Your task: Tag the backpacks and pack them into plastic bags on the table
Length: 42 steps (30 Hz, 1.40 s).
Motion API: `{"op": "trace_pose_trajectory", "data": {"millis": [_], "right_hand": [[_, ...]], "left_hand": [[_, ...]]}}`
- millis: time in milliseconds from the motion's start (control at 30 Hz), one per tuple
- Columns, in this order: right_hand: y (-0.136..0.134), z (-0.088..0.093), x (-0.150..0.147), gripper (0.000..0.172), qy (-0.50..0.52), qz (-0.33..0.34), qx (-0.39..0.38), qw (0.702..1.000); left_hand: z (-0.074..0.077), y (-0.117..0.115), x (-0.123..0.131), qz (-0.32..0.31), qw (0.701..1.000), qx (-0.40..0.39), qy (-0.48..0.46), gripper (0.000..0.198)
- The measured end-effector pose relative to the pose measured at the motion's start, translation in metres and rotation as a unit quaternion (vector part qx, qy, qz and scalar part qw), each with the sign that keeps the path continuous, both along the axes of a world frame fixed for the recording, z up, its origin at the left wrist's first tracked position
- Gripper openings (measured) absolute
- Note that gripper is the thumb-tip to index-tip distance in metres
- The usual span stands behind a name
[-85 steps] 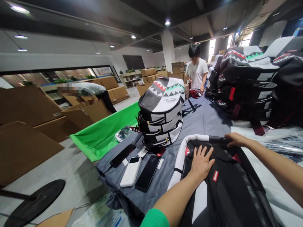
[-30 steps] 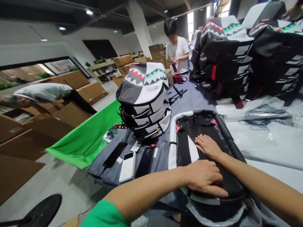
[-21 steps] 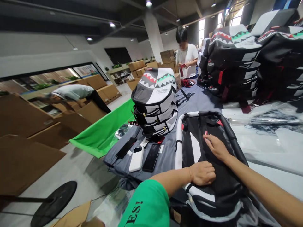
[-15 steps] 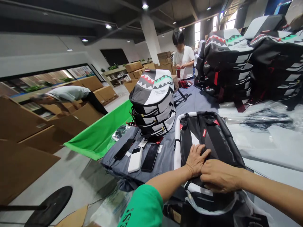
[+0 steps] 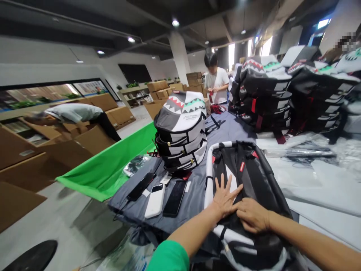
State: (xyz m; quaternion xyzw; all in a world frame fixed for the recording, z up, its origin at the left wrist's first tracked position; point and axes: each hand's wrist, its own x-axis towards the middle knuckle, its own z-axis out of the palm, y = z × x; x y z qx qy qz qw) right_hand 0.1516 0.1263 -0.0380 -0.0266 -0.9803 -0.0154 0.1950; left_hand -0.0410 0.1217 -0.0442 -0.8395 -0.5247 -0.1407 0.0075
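A black and white backpack (image 5: 255, 177) lies on its front with its strap side up, a small red label near its middle. My left hand (image 5: 224, 197) rests flat on its lower left part, fingers spread. Just right of it, my right hand (image 5: 252, 215) is closed, with curled fingers against the back panel and its tip close to my left thumb. Whatever those fingers may grip is hidden. Clear plastic (image 5: 229, 251) shows around the bag's near end.
Left of the backpack stands a stack of shark-mouth backpacks (image 5: 180, 120). Phones (image 5: 175, 198) and a white power bank (image 5: 155, 201) lie on the grey cloth. More stacked bags (image 5: 263, 94) and plastic sheets (image 5: 310, 180) are at right. One person (image 5: 216, 81) works behind, another (image 5: 76, 113) bends over cartons.
My left hand's fingers have spread out flatter on the backpack. My right hand stays curled beside it. The camera view has shifted slightly, and a person's head now shows at far right.
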Motion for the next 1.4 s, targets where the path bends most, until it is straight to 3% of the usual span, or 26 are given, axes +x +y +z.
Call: {"op": "trace_pose_trajectory", "data": {"millis": [100, 167, 233, 300, 367, 433, 500, 567, 667, 767, 900, 1033, 1167, 1267, 1400], "right_hand": [[-0.021, 0.018, 0.011, 0.018, 0.036, -0.042, 0.038, 0.998], [-0.017, 0.031, 0.021, 0.024, 0.069, -0.098, 0.042, 0.992], [0.004, 0.039, 0.032, 0.035, 0.1, -0.238, 0.018, 0.966], [0.031, 0.036, 0.041, 0.045, 0.104, -0.387, -0.021, 0.916], [0.052, 0.023, 0.044, 0.049, 0.086, -0.442, -0.049, 0.892], [0.063, 0.007, 0.043, 0.049, 0.068, -0.438, -0.064, 0.894], [0.07, -0.003, 0.042, 0.048, 0.057, -0.425, -0.078, 0.9], [0.082, 0.0, 0.047, 0.044, 0.053, -0.412, -0.096, 0.904], [0.116, 0.021, 0.073, 0.035, 0.078, -0.425, -0.13, 0.893], [0.151, 0.035, 0.116, 0.037, 0.127, -0.501, -0.159, 0.841], [0.163, 0.017, 0.162, 0.023, 0.128, -0.588, -0.22, 0.768], [0.165, -0.01, 0.177, 0.026, 0.128, -0.608, -0.274, 0.734], [0.183, -0.012, 0.192, 0.034, 0.159, -0.626, -0.297, 0.704], [0.194, -0.004, 0.206, 0.037, 0.186, -0.617, -0.312, 0.698], [0.197, 0.006, 0.212, 0.043, 0.192, -0.555, -0.341, 0.734]], "left_hand": [[-0.003, -0.034, 0.005, -0.019, 0.999, -0.032, -0.015, 0.086], [-0.009, -0.061, 0.008, -0.016, 0.999, -0.036, -0.019, 0.088], [-0.012, -0.083, 0.011, -0.011, 0.999, -0.044, -0.018, 0.087], [-0.003, -0.092, 0.011, -0.01, 0.997, -0.069, -0.01, 0.086], [0.017, -0.084, 0.013, -0.013, 0.994, -0.11, 0.006, 0.088], [0.043, -0.061, 0.017, -0.002, 0.99, -0.141, 0.016, 0.088], [0.065, -0.03, 0.023, 0.024, 0.992, -0.12, 0.01, 0.087], [0.073, -0.002, 0.028, 0.039, 0.997, -0.069, 0.0, 0.086], [0.057, 0.02, 0.031, 0.05, 0.997, -0.057, -0.024, 0.086], [0.034, 0.022, 0.029, 0.063, 0.993, -0.08, -0.06, 0.084], [0.026, 0.019, 0.025, 0.065, 0.991, -0.083, -0.077, 0.084], [0.027, 0.022, 0.023, 0.064, 0.991, -0.082, -0.085, 0.084], [0.022, 0.022, 0.025, 0.083, 0.99, -0.06, -0.1, 0.083], [0.017, 0.023, 0.026, 0.1, 0.988, -0.052, -0.104, 0.087], [0.017, 0.024, 0.025, 0.103, 0.988, -0.058, -0.104, 0.087]]}}
